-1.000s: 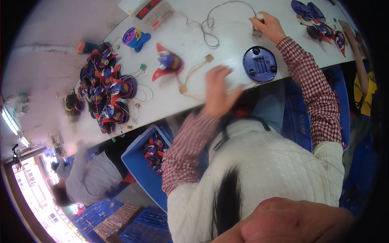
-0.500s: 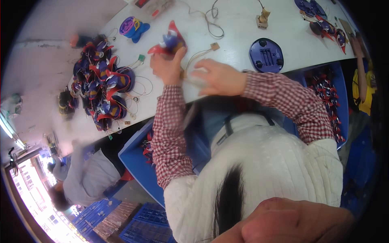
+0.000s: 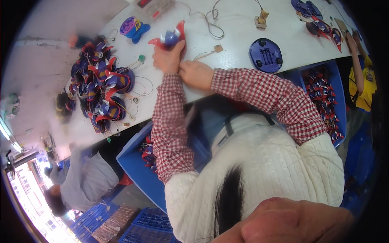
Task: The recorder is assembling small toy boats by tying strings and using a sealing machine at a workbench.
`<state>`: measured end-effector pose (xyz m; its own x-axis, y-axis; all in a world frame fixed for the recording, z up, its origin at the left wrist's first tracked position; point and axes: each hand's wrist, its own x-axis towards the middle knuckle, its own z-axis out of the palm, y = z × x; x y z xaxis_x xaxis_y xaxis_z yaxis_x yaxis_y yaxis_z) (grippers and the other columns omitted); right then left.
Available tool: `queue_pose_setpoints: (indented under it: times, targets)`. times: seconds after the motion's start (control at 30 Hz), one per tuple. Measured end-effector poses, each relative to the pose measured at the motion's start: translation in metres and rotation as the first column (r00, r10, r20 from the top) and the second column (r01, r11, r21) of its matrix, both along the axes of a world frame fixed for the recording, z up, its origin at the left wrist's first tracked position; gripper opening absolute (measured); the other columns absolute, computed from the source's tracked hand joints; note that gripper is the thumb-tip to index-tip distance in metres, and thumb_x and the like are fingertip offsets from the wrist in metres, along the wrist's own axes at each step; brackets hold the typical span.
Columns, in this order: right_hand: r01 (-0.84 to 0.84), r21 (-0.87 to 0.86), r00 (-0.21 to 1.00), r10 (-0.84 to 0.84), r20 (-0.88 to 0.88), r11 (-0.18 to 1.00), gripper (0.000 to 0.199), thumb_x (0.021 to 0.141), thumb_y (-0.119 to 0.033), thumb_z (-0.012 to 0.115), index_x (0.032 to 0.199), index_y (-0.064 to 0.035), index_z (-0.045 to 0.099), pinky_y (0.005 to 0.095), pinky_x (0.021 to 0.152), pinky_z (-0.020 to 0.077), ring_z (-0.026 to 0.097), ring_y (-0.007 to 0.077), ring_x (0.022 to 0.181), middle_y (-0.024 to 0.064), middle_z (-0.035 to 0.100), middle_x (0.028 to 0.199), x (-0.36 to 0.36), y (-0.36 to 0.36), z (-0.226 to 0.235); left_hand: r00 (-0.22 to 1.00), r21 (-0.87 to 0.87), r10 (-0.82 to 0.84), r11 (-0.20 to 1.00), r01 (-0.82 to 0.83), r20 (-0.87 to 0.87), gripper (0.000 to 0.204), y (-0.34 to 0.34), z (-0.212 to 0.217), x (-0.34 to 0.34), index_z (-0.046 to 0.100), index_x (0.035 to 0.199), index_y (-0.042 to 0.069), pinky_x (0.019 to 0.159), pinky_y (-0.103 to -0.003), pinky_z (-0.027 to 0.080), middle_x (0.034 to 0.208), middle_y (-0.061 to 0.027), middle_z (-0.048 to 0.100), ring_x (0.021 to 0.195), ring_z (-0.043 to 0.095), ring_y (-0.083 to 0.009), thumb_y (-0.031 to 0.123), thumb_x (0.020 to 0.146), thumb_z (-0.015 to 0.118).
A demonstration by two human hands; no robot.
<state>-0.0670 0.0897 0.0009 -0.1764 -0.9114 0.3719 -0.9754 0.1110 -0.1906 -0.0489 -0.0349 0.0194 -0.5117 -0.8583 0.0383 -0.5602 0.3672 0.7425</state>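
My left hand [image 3: 167, 60] grips a red, white and purple-blue plastic toy shell [image 3: 172, 38] above the white table, its pointed red tips facing away from me. Close against the near side of the shell, my right hand [image 3: 196, 74] has its fingers bent together; whatever they pinch is hidden. Thin wires [image 3: 202, 54] run from beside the right hand to a small tan circuit board [image 3: 219, 48] on the table. To the right lies an oval purple base [image 3: 265, 55] with small black wheels.
A heap of similar shells [image 3: 101, 85] with trailing wires covers the left of the table. Blue bins [image 3: 135, 156] holding more shells stand below the table edge. A blue-purple round part [image 3: 135, 29] and a tape-wrapped piece [image 3: 262, 19] lie farther back. Co-workers sit at both sides.
My right hand has moved left, from open and apart to closed beside the shell. The left hand has turned the shell slightly, keeping hold of it.
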Motion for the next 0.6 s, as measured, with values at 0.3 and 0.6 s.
queue_pose_setpoints:
  times: [0.3,0.6]
  targets:
    - [0.002,-0.174,0.950,0.052,0.309,0.985,0.019,0.077,-0.008,0.059,0.093,-0.0003,0.066,0.0251,0.069,0.0480,0.056,0.0194,0.073,0.0052,0.063,0.082,-0.031,0.038,0.074,0.706,0.400,0.006,0.828,0.394,-0.708,0.044,0.006,0.022,0.035,0.052,0.115,-0.004,0.087,-0.029,0.046,0.108,-0.0154,0.059,0.096,0.058,-0.0223,0.015,0.079,0.069]
    - [0.215,-0.168,0.092,0.151,0.984,0.962,0.022,0.087,-0.006,0.057,0.105,0.0046,0.064,0.0198,0.063,0.0479,0.056,0.0117,0.068,0.0093,0.065,0.089,-0.083,0.137,0.124,0.527,0.508,0.103,0.472,0.721,-0.843,0.046,0.065,0.053,0.011,0.045,0.125,-0.003,0.081,-0.028,0.049,0.109,-0.0154,0.058,0.090,0.060,-0.0221,0.005,0.082,0.060]
